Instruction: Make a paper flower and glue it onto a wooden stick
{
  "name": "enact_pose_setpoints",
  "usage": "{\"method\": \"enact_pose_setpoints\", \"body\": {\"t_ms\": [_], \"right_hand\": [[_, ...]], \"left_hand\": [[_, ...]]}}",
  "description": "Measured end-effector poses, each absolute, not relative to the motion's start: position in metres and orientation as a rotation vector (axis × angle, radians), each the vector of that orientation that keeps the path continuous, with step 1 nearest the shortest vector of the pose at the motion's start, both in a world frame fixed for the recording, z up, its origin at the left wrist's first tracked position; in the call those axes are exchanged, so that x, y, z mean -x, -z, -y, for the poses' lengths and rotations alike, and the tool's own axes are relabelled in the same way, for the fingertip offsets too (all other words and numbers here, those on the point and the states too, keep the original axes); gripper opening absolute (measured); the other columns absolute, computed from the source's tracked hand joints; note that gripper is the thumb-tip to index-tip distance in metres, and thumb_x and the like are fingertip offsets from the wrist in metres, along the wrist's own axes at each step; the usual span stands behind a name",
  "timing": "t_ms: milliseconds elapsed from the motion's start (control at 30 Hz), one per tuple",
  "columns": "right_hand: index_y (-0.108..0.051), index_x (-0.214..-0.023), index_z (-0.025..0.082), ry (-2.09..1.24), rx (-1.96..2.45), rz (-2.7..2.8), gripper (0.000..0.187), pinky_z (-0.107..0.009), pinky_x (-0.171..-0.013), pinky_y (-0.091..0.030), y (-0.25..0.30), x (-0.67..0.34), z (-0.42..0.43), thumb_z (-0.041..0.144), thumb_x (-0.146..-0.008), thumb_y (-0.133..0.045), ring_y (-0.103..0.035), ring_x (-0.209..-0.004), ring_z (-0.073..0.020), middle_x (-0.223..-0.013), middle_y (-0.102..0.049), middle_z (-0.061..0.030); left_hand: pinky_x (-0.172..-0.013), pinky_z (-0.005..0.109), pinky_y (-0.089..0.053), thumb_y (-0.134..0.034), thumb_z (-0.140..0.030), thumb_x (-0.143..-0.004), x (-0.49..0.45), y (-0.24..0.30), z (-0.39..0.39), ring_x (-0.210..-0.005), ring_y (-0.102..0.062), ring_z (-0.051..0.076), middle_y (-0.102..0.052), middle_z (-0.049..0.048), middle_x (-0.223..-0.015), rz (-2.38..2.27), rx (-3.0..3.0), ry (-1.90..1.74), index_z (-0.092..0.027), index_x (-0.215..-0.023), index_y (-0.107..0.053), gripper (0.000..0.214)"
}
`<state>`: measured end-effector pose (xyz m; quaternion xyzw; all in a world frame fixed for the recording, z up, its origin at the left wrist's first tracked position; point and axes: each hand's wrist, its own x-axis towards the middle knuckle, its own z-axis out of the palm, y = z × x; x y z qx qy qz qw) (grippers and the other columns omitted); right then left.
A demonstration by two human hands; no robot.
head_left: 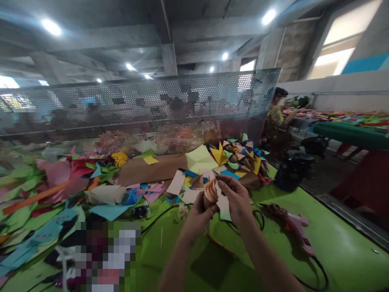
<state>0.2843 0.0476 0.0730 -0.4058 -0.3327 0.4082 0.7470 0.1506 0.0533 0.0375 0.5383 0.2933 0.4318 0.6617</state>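
Above the green table (340, 227), my left hand (199, 211) is closed round a small piece with a brown base and peach, pleated layers (210, 190). My right hand (235, 194) pinches the edge of those layers between thumb and fingers. A pale strip (224, 207) shows beneath the right hand; whether it is joined to the piece is unclear. Cut sheets in peach, yellow and blue lie just behind my hands. To the right of them rests a pink glue gun (293, 227), its cord trailing off the front.
Coloured scraps (60, 174) heap up on the left, near a pale roll (106, 194). Brown and yellow cone-shaped pieces (243, 156) are piled at the back right. A perforated metal screen (152, 109) stands behind. Beyond the black container (293, 170), a person (276, 117) sits.
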Motion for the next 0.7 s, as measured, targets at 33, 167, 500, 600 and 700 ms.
{"method": "enact_pose_setpoints", "body": {"t_ms": [33,167,500,600,700], "right_hand": [[-0.078,-0.085,0.022,-0.894,0.888,0.723,0.031,-0.026,-0.061,-0.041,-0.073,-0.284,-0.048,0.038,-0.061,-0.089,-0.053,-0.063,-0.0121,-0.072,-0.068,0.0001],[-0.076,-0.08,0.021,-0.891,0.892,0.712,0.03,-0.027,-0.063,-0.043,-0.07,-0.284,-0.049,0.038,-0.059,-0.089,-0.056,-0.067,-0.0136,-0.074,-0.069,-0.0009],[-0.077,-0.076,0.022,-0.852,0.911,0.727,0.023,-0.028,-0.063,-0.041,-0.066,-0.287,-0.05,0.037,-0.062,-0.088,-0.054,-0.067,-0.0146,-0.076,-0.071,-0.0014],[-0.08,-0.086,0.022,-0.873,0.926,0.756,0.028,-0.028,-0.062,-0.04,-0.067,-0.287,-0.05,0.037,-0.063,-0.087,-0.054,-0.068,-0.0144,-0.083,-0.073,-0.003],[-0.08,-0.098,0.023,-0.909,0.93,0.785,0.036,-0.026,-0.061,-0.039,-0.068,-0.288,-0.05,0.036,-0.065,-0.087,-0.051,-0.067,-0.0127,-0.09,-0.074,-0.0033]], "left_hand": [[-0.074,0.023,-0.042,-0.078,-0.038,-0.077,-0.152,-0.036,-0.054,-0.087,-0.055,0.015,-0.064,0.0035,-0.098,-0.665,-1.229,-0.982,-0.022,-0.121,-0.058,0.052],[-0.081,0.025,-0.043,-0.076,-0.03,-0.077,-0.156,-0.029,-0.058,-0.09,-0.055,0.015,-0.062,0.0029,-0.099,-0.645,-1.256,-0.997,-0.02,-0.116,-0.054,0.046],[-0.078,0.026,-0.043,-0.075,-0.025,-0.073,-0.16,-0.037,-0.055,-0.085,-0.055,0.017,-0.063,0.0028,-0.092,-0.729,-1.274,-1.026,-0.019,-0.113,-0.054,0.045],[-0.079,0.026,-0.044,-0.078,-0.028,-0.072,-0.16,-0.041,-0.054,-0.088,-0.056,0.017,-0.065,0.0034,-0.094,-0.696,-1.203,-1.042,-0.019,-0.112,-0.057,0.046],[-0.079,0.025,-0.044,-0.081,-0.033,-0.071,-0.158,-0.043,-0.051,-0.09,-0.057,0.016,-0.067,0.0048,-0.103,-0.654,-1.124,-1.036,-0.02,-0.116,-0.06,0.052]]}}
